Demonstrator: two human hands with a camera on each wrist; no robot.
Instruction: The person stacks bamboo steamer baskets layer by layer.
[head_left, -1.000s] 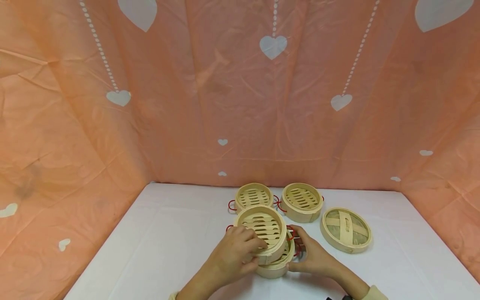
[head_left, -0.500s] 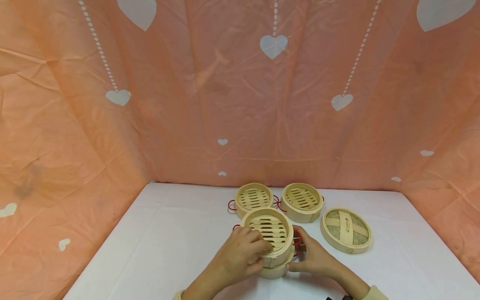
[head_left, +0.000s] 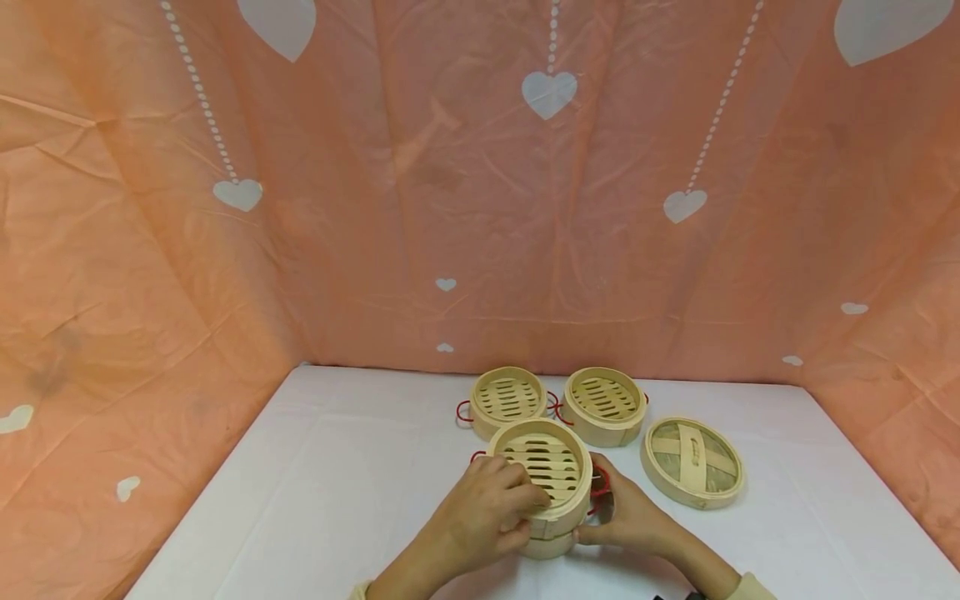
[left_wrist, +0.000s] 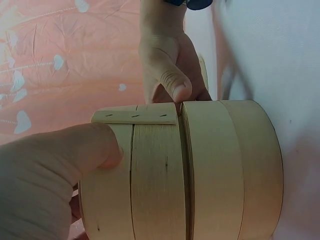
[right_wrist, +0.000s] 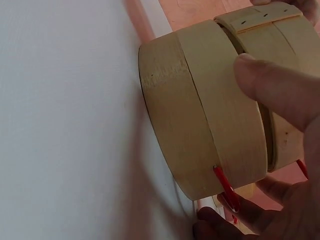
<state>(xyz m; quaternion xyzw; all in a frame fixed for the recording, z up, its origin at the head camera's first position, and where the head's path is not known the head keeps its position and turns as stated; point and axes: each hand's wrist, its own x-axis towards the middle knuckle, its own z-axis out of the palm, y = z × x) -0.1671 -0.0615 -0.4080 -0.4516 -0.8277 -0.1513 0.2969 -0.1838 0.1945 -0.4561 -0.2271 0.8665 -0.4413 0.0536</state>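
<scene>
A small bamboo steamer basket with a slatted floor sits over a second steamer basket in the head view. My left hand grips the upper one at its near left, fingers over the rim and thumb on the outer wall. A narrow dark gap between the two walls shows in the left wrist view. My right hand holds the lower basket from the right, its thumb close to that gap and its other fingers toward the back. A red handle hangs beside those fingers.
Behind the stack stand two more steamer baskets, one at the left and one at the right, with red handles. A round bamboo lid lies farther right on the white table. Pink cloth with hearts hangs around.
My left hand has moved the upper basket right and slightly down, from an offset, tilted position to squarely over the lower one. My right hand has stayed in place.
</scene>
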